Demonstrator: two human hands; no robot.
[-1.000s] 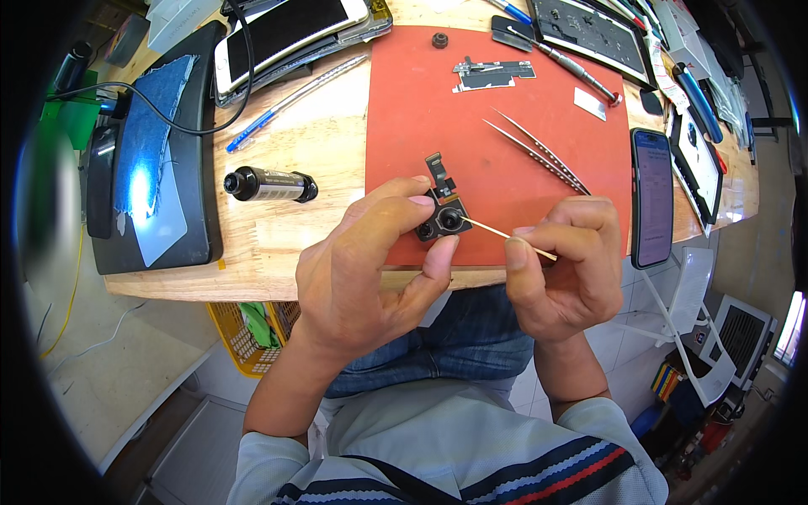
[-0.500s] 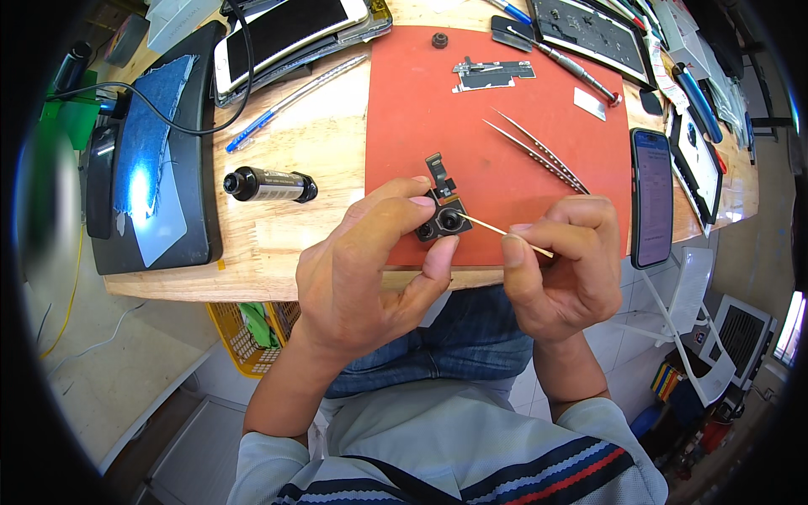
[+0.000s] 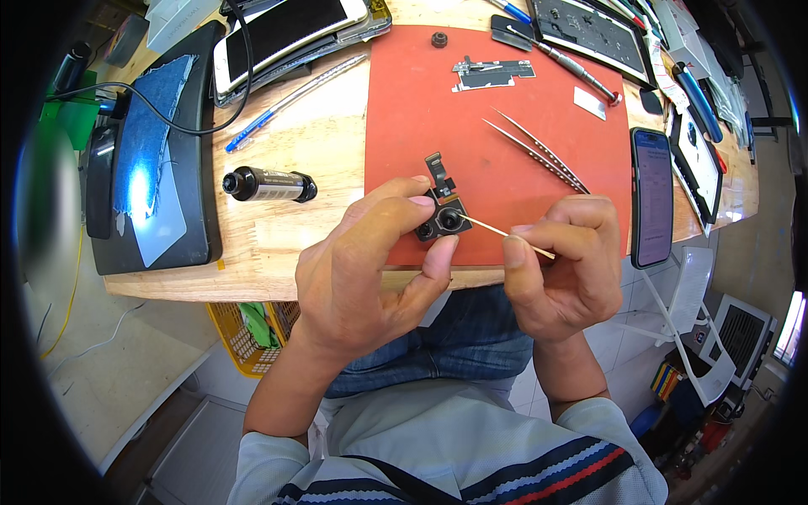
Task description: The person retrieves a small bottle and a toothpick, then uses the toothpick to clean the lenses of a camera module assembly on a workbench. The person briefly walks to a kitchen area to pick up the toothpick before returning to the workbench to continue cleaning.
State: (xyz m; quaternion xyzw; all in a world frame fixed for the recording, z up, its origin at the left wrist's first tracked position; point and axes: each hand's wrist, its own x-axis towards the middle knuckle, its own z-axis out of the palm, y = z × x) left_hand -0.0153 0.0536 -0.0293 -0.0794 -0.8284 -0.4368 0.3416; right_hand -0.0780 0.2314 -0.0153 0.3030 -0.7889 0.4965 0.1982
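Between the thumb and fingers of my left hand (image 3: 362, 261) is a small black phone camera module (image 3: 453, 220), held above the red mat's near edge. Its round lenses face up, and a short flex connector sticks out from its far side. My right hand (image 3: 572, 265) pinches a thin pale wooden stick (image 3: 497, 229). The stick's tip rests at the larger lens, near its rim; whether it touches the glass I cannot tell. Beyond my right hand, metal tweezers (image 3: 539, 153) lie on the red mat (image 3: 412, 109).
A black bottle (image 3: 269, 185) lies on its side at left, near a blue pen (image 3: 295, 103). Shield plates (image 3: 495, 74), a small dark knob (image 3: 439, 39) and a screwdriver (image 3: 581, 71) lie toward the far side. A phone (image 3: 652, 198) stands at the right edge.
Both hands keep their places. The stick's tip has shifted very slightly at the camera lens; nothing else has visibly moved.
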